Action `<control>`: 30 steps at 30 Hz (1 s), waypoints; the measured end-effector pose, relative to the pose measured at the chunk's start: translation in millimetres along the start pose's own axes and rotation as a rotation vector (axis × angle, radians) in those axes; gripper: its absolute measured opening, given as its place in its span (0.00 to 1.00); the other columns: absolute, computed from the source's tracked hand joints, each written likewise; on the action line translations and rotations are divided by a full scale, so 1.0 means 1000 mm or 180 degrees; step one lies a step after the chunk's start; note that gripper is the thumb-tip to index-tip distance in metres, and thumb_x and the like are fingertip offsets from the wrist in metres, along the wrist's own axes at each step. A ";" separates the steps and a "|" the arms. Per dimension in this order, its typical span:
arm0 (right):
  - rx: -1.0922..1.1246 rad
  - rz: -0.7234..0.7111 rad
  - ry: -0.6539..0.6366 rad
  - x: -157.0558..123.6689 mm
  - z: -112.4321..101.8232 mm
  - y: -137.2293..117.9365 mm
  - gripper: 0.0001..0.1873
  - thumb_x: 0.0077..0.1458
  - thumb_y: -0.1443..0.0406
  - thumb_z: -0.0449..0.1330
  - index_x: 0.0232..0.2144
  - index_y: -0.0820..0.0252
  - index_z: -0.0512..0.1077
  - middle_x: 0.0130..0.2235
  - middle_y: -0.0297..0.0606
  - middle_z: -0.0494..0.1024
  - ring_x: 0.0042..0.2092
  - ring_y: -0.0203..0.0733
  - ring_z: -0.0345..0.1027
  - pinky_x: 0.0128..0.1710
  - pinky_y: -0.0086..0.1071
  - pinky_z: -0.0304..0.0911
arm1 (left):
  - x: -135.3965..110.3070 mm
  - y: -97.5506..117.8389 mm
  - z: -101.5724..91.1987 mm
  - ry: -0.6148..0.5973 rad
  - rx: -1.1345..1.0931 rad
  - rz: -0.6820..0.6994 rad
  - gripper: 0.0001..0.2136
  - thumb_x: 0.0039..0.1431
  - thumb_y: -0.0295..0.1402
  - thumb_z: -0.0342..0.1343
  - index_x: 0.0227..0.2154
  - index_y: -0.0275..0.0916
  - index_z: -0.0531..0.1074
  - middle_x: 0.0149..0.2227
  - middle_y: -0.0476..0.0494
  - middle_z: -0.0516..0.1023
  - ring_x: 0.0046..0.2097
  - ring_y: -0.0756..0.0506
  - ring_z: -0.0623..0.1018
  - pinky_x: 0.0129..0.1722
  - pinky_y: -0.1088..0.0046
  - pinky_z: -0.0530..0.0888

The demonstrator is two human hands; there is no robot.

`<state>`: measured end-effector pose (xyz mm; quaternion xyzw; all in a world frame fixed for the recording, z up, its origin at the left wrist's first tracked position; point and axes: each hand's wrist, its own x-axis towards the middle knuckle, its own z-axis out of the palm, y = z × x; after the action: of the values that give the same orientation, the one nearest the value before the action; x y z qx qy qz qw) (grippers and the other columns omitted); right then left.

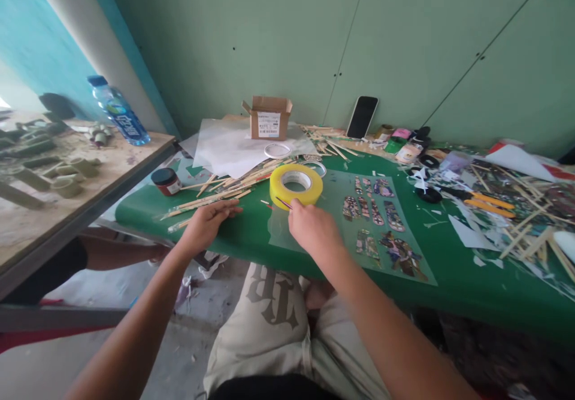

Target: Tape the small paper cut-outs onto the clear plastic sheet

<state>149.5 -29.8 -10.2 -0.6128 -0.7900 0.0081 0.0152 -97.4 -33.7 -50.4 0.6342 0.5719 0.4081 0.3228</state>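
Observation:
My left hand point(211, 220) lies at the front left of the green tabletop point(242, 238), its fingers stretched out beside a bundle of thin wooden sticks point(202, 204). Whether its fingertips touch anything I cannot tell. My right hand point(314, 226) is closed around a thin, dark, pointed stick-like tool point(283, 202), whose tip shows over the near left rim of a yellow tape roll point(314, 193). Just right of this hand, a translucent sheet point(404, 250) carries several small printed cut-out pieces point(393, 215).
A dark-lidded jar point(166, 181) stands at the left. Behind are white paper point(215, 148), an open cardboard box point(269, 121) and a leaning phone point(363, 117). Orange-handled pliers point(489, 204) lie among scraps at the right. A water bottle point(119, 112) stands on the side table point(112, 178).

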 end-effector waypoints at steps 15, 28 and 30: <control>0.0087 0.0112 0.0138 0.004 0.007 -0.004 0.16 0.67 0.65 0.45 0.42 0.61 0.72 0.35 0.48 0.81 0.38 0.48 0.79 0.35 0.33 0.69 | -0.001 0.019 -0.028 0.0288 0.0090 -0.0323 0.25 0.52 0.49 0.56 0.47 0.37 0.77 0.40 0.40 0.82 0.33 0.45 0.79 0.31 0.70 0.76; 0.0152 0.0429 0.0140 0.000 0.016 -0.013 0.15 0.66 0.63 0.48 0.42 0.64 0.72 0.37 0.49 0.81 0.37 0.46 0.79 0.32 0.32 0.67 | 0.021 0.038 0.053 0.0518 -0.2658 0.0114 0.30 0.55 0.46 0.50 0.61 0.48 0.60 0.60 0.41 0.69 0.49 0.41 0.78 0.45 0.64 0.76; 0.0186 0.0430 0.0245 -0.001 0.018 -0.012 0.15 0.66 0.62 0.48 0.42 0.64 0.72 0.38 0.48 0.80 0.36 0.45 0.78 0.32 0.31 0.66 | 0.025 0.038 0.065 0.0634 -0.2869 0.0073 0.30 0.54 0.47 0.51 0.60 0.49 0.60 0.58 0.42 0.70 0.46 0.42 0.79 0.43 0.65 0.76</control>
<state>137.3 -33.4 -28.2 -0.6639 -0.7451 0.0086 0.0628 -22.2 -10.0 -43.3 0.3946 0.3586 0.6785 0.5053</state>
